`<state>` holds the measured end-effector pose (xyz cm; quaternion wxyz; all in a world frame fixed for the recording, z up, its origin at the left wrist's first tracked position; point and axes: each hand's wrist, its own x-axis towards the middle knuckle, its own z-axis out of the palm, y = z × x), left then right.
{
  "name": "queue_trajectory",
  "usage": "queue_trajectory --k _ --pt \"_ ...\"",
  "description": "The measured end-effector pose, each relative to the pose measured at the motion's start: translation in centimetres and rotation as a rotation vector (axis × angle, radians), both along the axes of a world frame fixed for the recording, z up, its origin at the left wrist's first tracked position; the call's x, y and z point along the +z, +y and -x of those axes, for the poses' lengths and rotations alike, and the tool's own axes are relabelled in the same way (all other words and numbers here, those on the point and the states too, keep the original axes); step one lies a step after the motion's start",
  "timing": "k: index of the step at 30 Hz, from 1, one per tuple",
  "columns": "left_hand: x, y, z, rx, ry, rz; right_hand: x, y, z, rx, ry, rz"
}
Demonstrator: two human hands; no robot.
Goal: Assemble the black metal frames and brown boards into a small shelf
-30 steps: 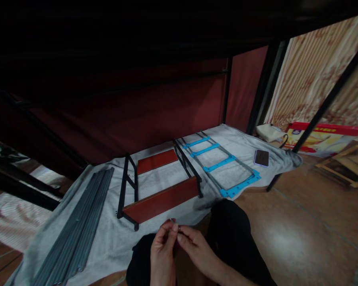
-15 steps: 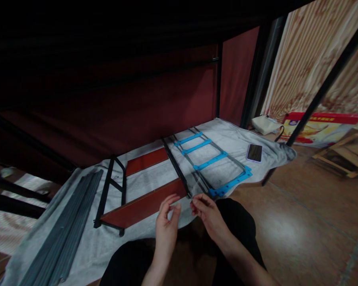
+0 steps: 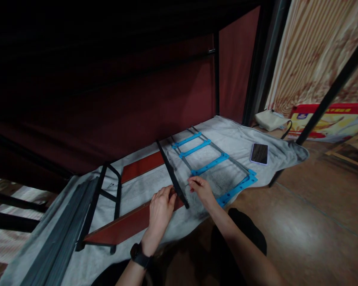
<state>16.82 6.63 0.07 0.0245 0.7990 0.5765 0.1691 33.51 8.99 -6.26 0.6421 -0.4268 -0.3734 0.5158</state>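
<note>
My left hand is closed over the upper edge of the near red-brown board, close to the board's right end. There a black metal bar runs across the ends of this board and the far red-brown board. Just right of the bar, my right hand is pinched, its thumb and fingers together; a thin, small thing may be between them, too small to name. At the boards' left ends stands a black metal end frame. My left wrist wears a dark watch.
Grey fabric covers the low surface. Blue brackets joined by grey rods lie to the right, with a phone beyond. Grey metal strips lie at left. A dark red panel rises behind; a printed box stands at right.
My left hand has gone from hovering with fingers apart to closing on the near board. My right hand has moved up and away from the bar's near end. The view has shifted slightly.
</note>
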Motion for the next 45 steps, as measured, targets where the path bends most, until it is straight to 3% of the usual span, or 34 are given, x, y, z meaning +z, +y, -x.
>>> queue_trajectory --k 5,14,24,31,38,45 --pt "-0.2 0.6 0.0 -0.002 0.022 -0.021 0.4 0.8 1.0 -0.024 0.147 0.046" --pt "-0.4 0.4 0.1 0.073 0.02 -0.002 -0.3 0.8 2.3 -0.02 0.104 0.07" --pt "-0.6 0.5 0.6 -0.073 0.011 -0.038 -0.5 0.5 2.1 -0.028 0.061 0.017" --pt "-0.9 0.6 0.8 -0.071 0.009 -0.055 -0.2 0.4 2.4 -0.006 0.036 0.005" --pt "-0.4 0.6 0.7 0.004 -0.069 0.029 0.2 -0.1 2.2 -0.004 -0.114 -0.035" --pt "0.0 0.9 0.7 0.066 -0.144 0.134 -0.2 0.1 2.5 -0.018 -0.11 -0.009"
